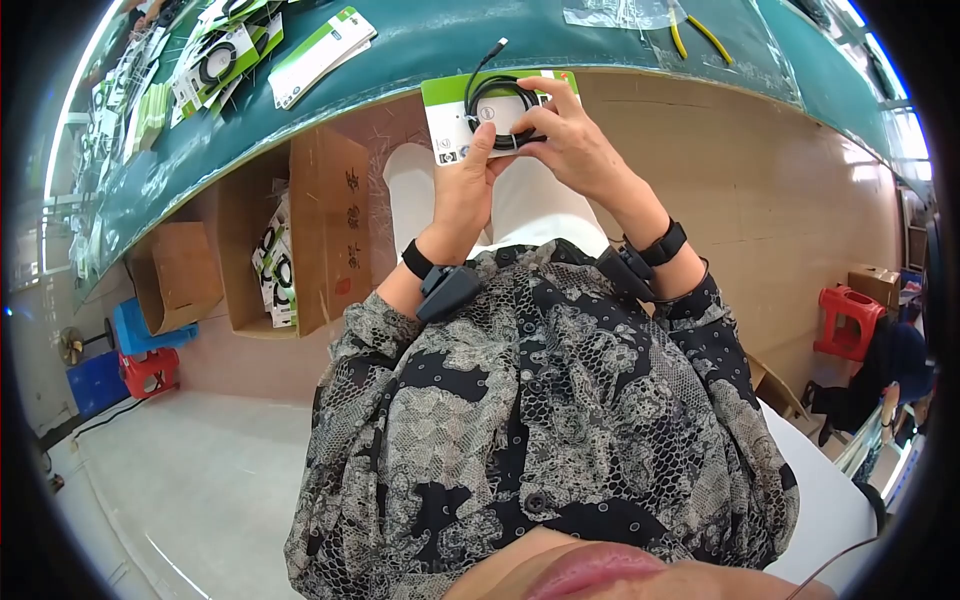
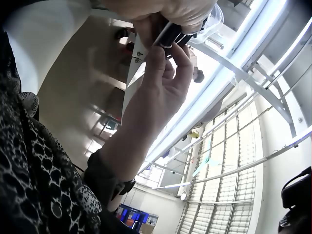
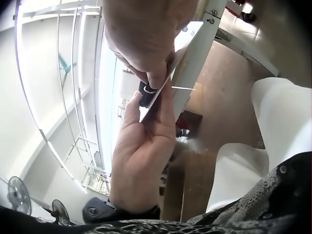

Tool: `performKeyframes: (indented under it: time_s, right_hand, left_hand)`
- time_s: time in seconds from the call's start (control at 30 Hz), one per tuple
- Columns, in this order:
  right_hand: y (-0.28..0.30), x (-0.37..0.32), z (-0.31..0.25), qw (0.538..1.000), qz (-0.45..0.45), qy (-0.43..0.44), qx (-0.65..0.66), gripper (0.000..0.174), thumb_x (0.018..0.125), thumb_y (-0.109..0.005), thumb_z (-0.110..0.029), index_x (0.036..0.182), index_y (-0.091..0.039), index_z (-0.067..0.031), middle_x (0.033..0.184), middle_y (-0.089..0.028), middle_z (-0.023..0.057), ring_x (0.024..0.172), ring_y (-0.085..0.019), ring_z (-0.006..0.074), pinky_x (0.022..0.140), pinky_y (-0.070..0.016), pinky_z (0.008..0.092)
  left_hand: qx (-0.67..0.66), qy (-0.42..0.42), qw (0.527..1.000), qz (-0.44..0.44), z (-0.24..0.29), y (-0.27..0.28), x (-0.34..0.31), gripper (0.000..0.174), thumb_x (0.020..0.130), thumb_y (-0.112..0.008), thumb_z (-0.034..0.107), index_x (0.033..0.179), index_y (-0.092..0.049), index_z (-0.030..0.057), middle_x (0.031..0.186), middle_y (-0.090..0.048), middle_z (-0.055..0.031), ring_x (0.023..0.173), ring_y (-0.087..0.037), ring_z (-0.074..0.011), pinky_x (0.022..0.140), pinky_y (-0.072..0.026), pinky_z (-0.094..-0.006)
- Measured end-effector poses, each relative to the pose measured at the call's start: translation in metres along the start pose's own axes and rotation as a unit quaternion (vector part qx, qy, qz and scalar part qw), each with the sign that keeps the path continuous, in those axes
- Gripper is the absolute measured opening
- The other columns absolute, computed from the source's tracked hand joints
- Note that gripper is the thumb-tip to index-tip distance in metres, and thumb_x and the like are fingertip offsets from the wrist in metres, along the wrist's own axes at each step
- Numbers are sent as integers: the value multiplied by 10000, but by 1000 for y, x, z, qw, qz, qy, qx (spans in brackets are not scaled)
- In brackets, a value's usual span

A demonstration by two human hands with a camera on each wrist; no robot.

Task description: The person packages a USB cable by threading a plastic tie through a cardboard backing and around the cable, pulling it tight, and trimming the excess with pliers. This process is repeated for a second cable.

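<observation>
A white and green card [image 1: 445,120] lies above the lap, with a coiled black cable [image 1: 476,100] against its face; the cable's plug end sticks up past the card's top edge. My left hand [image 1: 465,190] holds the card's lower left part, its thumb on the coil. From the right, my right hand [image 1: 572,142] has bent fingers on the coil and card edge. In the left wrist view the right hand [image 2: 158,92] pinches the black coil [image 2: 169,36]. The right wrist view shows the left hand [image 3: 144,146] gripping the card edge-on, coil [image 3: 145,95] beside it.
Cards with cables [image 1: 215,65] pile up on the green table [image 1: 400,40] at left, beside a stack of cards [image 1: 320,55]. Yellow-handled pliers [image 1: 708,38] lie at the top right. An open carton [image 1: 335,230] holding packed cards stands left of the legs.
</observation>
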State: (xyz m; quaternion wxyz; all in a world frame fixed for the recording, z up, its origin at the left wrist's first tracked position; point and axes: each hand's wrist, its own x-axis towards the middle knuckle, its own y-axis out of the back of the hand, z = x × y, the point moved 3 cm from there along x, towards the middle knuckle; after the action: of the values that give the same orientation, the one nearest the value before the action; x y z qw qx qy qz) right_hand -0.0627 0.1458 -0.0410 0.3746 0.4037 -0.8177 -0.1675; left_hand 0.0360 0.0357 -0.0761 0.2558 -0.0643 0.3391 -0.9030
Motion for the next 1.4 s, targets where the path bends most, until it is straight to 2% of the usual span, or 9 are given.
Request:
performKeyframes:
  time_s: [0.23, 0.37, 0.6, 0.73, 0.9, 1.0, 1.13, 1.27, 1.4]
  right_hand:
    - [2, 0, 2, 999, -32, 10, 18, 242, 742, -656, 31, 971, -630, -44, 1209, -508, 98, 821, -568, 236, 717, -486, 326]
    - [14, 9, -7, 991, 122, -42, 27, 213, 756, -658, 4, 963, -625, -33, 1129, -549, 109, 805, -583, 252, 691, -482, 320]
    - [8, 15, 11, 997, 53, -42, -28, 177, 763, -646, -6, 939, -627, -3, 842, -590, 115, 723, -588, 256, 648, -474, 321]
    - [6, 13, 13, 1000, -10, 10, -17, 188, 752, -649, -4, 939, -631, -5, 809, -589, 119, 702, -591, 261, 654, -480, 324]
    - [-2, 7, 18, 998, 47, -25, -44, 219, 733, -668, -6, 950, -638, -25, 880, -593, 107, 759, -594, 266, 672, -488, 329]
    - [5, 14, 3, 981, 145, 73, -105, 237, 724, -692, -31, 956, -647, -50, 961, -582, 89, 819, -586, 269, 694, -493, 326]
    - [15, -1, -11, 988, -12, 127, -85, 232, 715, -711, -60, 938, -650, -64, 1006, -565, 74, 889, -570, 268, 740, -488, 338]
    - [1, -16, 4, 999, 6, 30, -42, 228, 701, -721, -62, 917, -648, -64, 971, -564, 73, 900, -565, 263, 758, -483, 343]
    - [-7, -18, 6, 997, 19, 39, -58, 191, 706, -707, -37, 884, -640, -51, 957, -561, 71, 904, -561, 268, 748, -488, 348]
  left_hand:
    - [-27, 14, 999, 12, 0, 2, -4, 315, 935, -537, 129, 1222, -460, 26, 1112, -585, -107, 960, -624, -203, 800, -564, -359]
    - [52, -14, 998, 23, 2, 0, -4, 316, 928, -543, 116, 1221, -464, 26, 1113, -583, -93, 966, -620, -187, 797, -556, -338]
    - [83, -1, 996, 35, -10, 9, -12, 309, 916, -557, 119, 1207, -482, 47, 1074, -584, -56, 937, -613, -147, 765, -550, -306]
    - [60, 14, 997, 45, -16, 5, -17, 297, 916, -566, 133, 1195, -492, 60, 1052, -585, -45, 915, -611, -135, 744, -550, -294]
    - [86, 38, 995, 39, -16, 5, -14, 304, 920, -573, 161, 1192, -484, 61, 1048, -585, -47, 909, -613, -135, 736, -552, -290]
    - [91, 21, 995, 36, -8, 7, -10, 305, 923, -571, 170, 1192, -479, 58, 1051, -586, -53, 906, -616, -142, 734, -555, -292]
    - [83, 15, 996, 28, -7, 14, -3, 300, 929, -562, 168, 1190, -477, 48, 1055, -587, -66, 906, -620, -153, 735, -560, -297]
    - [40, 14, 999, -1, -12, 4, -4, 286, 932, -556, 156, 1180, -481, 35, 1051, -589, -78, 904, -622, -161, 737, -566, -297]
    - [56, 4, 998, -1, -19, 7, -6, 287, 932, -555, 147, 1180, -475, 27, 1043, -589, -82, 899, -622, -165, 744, -570, -296]
